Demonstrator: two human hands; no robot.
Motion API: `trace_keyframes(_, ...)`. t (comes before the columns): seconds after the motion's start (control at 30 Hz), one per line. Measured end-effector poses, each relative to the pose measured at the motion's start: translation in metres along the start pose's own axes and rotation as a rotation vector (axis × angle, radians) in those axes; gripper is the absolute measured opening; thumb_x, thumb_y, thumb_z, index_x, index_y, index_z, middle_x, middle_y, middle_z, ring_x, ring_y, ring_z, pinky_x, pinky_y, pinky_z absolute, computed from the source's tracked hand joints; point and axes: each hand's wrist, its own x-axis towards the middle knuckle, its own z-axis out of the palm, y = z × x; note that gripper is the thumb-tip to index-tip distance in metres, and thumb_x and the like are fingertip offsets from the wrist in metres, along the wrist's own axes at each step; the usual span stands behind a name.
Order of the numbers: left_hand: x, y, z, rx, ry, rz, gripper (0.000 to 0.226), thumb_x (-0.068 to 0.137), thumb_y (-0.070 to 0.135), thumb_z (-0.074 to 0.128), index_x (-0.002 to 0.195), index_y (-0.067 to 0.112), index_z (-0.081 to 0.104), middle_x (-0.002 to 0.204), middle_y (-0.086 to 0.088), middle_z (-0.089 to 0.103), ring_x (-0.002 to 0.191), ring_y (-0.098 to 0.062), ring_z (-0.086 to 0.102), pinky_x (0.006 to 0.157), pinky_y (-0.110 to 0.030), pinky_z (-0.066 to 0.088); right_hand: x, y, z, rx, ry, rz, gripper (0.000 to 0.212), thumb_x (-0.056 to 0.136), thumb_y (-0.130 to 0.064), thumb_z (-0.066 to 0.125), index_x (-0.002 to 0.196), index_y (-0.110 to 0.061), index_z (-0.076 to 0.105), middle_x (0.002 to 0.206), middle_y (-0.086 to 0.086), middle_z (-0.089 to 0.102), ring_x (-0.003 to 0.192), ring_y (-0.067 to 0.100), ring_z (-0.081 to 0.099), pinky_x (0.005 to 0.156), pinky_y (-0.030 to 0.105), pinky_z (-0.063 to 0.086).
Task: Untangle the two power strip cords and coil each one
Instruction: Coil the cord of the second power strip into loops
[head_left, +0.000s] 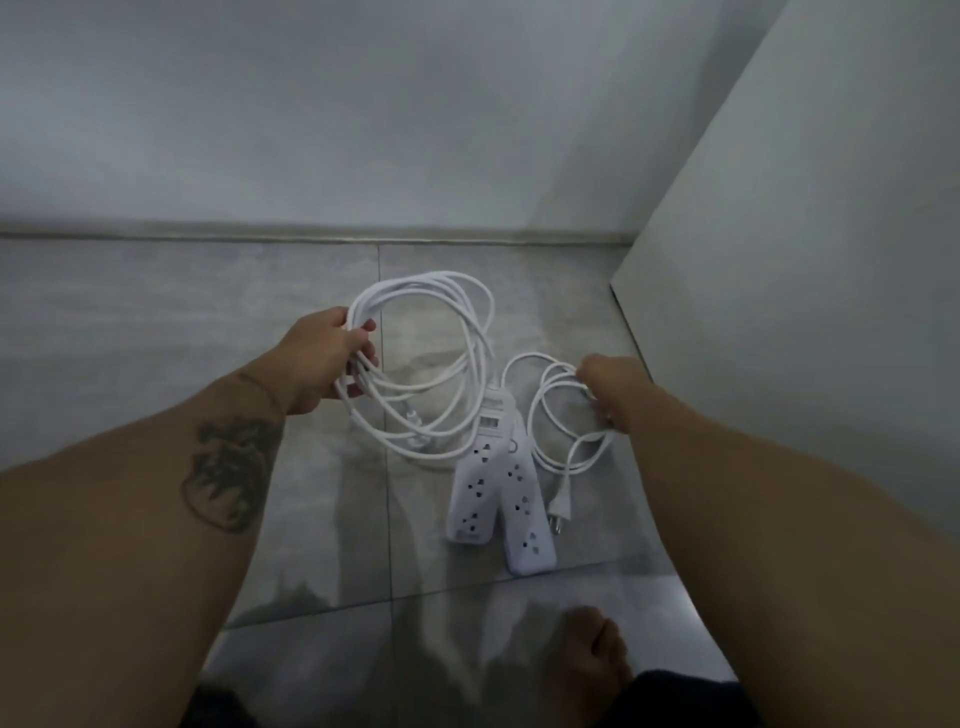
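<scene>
Two white power strips lie side by side on the grey tiled floor, the left strip (474, 488) partly over the right strip (525, 514). A large coil of white cord (457, 332) with several loops hangs from my left hand (327, 358), which grips its left side. My right hand (608, 387) is closed on a smaller coil of white cord (545, 410) to the right of the strips. That cord ends in a white plug (562, 503) lying on the floor beside the right strip. A second plug (415, 415) shows faintly under the large coil.
A grey wall and baseboard (311, 234) run across the back. A pale panel (779, 260) stands close on the right. My bare foot (592, 654) rests on the glossy tiles near the bottom.
</scene>
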Motion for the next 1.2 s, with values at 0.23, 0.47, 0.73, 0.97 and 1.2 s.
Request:
trace_keyframes(0.23,0.093,-0.023,-0.03,-0.023,0.001,-0.145,0.019,0.102,0.012,0.042,0.094,0.017,0.059,0.083,-0.009,0.061,0.073,-0.026,0.061,0.075,-0.046,0.054,0.048,0.075,0.07,0.077,0.087,0.46,0.087,0.08,-0.041,0.069,0.149,-0.026,0.017,0.142,0.018,0.037,0.116,0.04,0.05,0.09,0.051,0.05)
trace_keyframes(0.47,0.168,-0.015,-0.048,0.075,0.015,-0.248,0.014,0.1,0.021,0.049,0.104,0.011,0.06,0.085,-0.014,0.064,0.07,-0.026,0.064,0.047,-0.036,0.057,0.044,0.041,0.132,-0.266,0.014,0.108,0.131,0.056,-0.055,0.086,0.153,-0.035,0.0,0.157,0.026,0.0,0.145,0.045,0.007,0.114,0.057,0.02)
trace_keyframes(0.73,0.216,-0.029,-0.069,0.349,0.213,-0.083,0.024,0.092,0.019,0.061,0.109,0.003,0.069,0.089,-0.017,0.068,0.072,-0.034,0.067,0.056,-0.039,0.061,0.059,-0.006,0.167,-0.433,-0.031,-0.017,0.132,0.055,-0.054,0.083,0.154,-0.024,-0.001,0.159,0.015,-0.018,0.147,0.041,-0.004,0.111,0.056,0.029)
trace_keyframes(0.97,0.245,-0.044,-0.077,0.46,0.324,-0.012,0.028,0.084,0.021,0.068,0.11,0.015,0.073,0.107,-0.012,0.072,0.102,-0.032,0.065,0.095,-0.038,0.051,0.127,-0.064,0.173,-0.395,0.013,-0.029,0.13,0.06,-0.064,0.077,0.155,-0.018,0.001,0.161,0.021,-0.012,0.147,0.044,-0.01,0.114,0.059,0.02)
trace_keyframes(1.2,0.277,-0.033,-0.094,0.424,0.495,0.026,0.026,0.086,0.019,0.062,0.109,0.019,0.074,0.103,-0.01,0.073,0.1,-0.031,0.065,0.088,-0.03,0.046,0.173,-0.13,0.189,-0.412,0.038,-0.065,0.127,0.066,-0.076,0.066,0.156,-0.013,0.003,0.162,0.02,-0.009,0.149,0.042,-0.009,0.114,0.059,0.019)
